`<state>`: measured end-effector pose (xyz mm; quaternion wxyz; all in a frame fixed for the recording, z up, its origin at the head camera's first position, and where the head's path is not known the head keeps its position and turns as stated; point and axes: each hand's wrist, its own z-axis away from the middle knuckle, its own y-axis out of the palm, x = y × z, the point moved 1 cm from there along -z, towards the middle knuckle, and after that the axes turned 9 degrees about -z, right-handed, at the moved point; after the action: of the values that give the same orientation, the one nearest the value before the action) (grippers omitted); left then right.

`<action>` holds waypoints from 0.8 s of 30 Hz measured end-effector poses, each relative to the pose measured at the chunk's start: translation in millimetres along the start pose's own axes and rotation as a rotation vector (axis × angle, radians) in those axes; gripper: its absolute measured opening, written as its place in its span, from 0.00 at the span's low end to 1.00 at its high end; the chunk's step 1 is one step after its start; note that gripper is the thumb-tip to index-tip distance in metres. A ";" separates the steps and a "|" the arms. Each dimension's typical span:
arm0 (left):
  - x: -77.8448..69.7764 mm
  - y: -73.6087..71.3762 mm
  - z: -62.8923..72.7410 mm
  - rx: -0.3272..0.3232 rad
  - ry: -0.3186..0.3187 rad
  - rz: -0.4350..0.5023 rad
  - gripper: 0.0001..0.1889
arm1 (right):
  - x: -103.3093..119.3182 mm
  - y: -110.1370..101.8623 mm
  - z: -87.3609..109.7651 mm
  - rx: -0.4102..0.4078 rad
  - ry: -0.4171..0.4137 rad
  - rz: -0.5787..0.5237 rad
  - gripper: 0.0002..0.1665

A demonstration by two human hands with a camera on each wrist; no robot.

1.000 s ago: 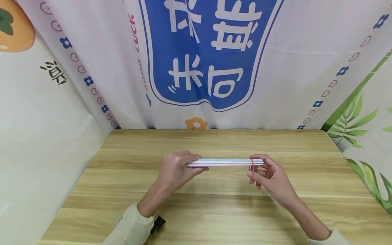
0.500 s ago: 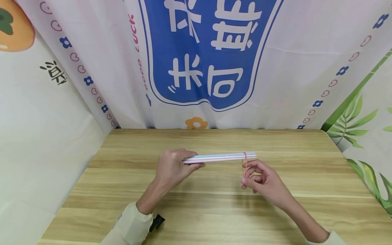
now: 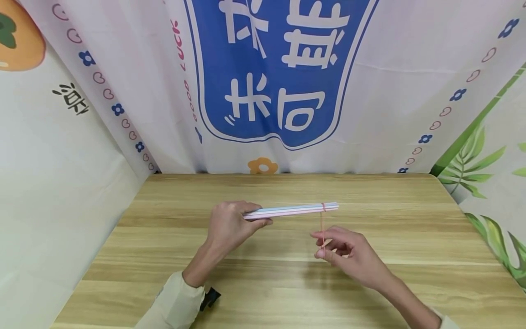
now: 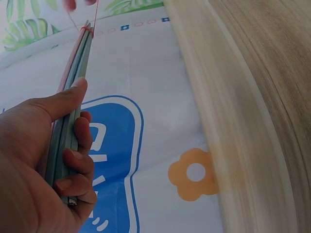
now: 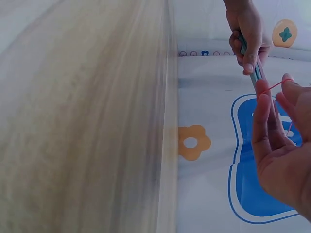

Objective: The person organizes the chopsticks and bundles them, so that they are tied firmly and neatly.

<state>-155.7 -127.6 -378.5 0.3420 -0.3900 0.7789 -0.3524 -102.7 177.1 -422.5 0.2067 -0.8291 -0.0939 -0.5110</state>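
My left hand [image 3: 231, 226] grips a bundle of slim, straight pastel sticks [image 3: 287, 210], pink, white and pale blue, held above the table. In the left wrist view the sticks [image 4: 73, 68] look pink and blue-green, with thumb and fingers wrapped round their near end. A thin red rubber band [image 3: 323, 207] circles the bundle close to its far right end. Its loose loop is stretched downward by my right hand [image 3: 349, 256], which holds it with thumb and fingers below the sticks. The right wrist view shows the red strand taut between the right hand's fingers [image 5: 263, 109].
The wood-grain table [image 3: 263, 292] lies beneath both hands. A printed cloth [image 3: 390, 114] with a blue emblem hangs at its back edge. Something small and black [image 3: 211, 298] shows beside the left sleeve [image 3: 176, 297].
My right hand has dropped away from the sticks toward me and slightly left, drawing the band's loop longer. The bundle has shifted a little left, its right end tilting up.
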 end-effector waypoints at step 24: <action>-7.3 3.0 4.0 -0.202 0.109 -0.028 0.15 | 25.5 23.4 5.9 -0.107 0.295 -0.566 0.45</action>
<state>-150.2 -121.2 -381.1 0.2533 -0.4136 0.8223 -0.2976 -77.6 157.2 -408.0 0.0237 -0.6967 -0.2628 -0.6670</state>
